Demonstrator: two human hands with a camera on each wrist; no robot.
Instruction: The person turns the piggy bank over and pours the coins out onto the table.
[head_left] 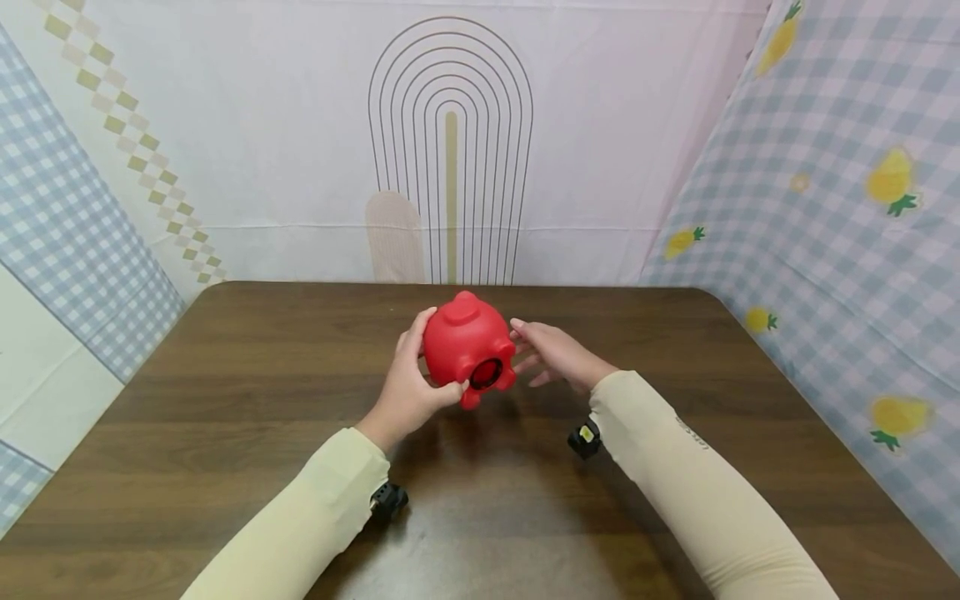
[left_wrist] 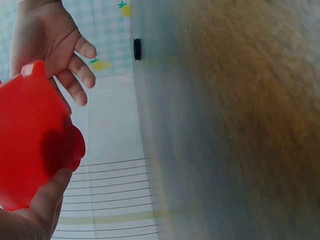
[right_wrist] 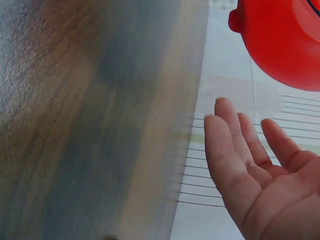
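Note:
A glossy red, round piggy bank [head_left: 457, 337], with stubby feet around a black-ringed circle on its underside, is held tilted above the table. My left hand [head_left: 408, 387] grips it from the left, its thumb near the black ring and its fingers around the far side. In the left wrist view the thumb or a finger presses on the red piggy bank [left_wrist: 30, 135]. My right hand [head_left: 558, 354] is just to its right, fingers extended. The right wrist view shows that palm [right_wrist: 280, 200] with nothing in it, apart from the red surface [right_wrist: 285, 45].
A dark brown wooden table [head_left: 285, 358] lies beneath both hands. Behind it hangs a white cloth [head_left: 285, 142] with line arches, and at the right a blue checked cloth [head_left: 832, 275] with yellow fruit. Small black cameras [head_left: 584, 438] sit under the wrists.

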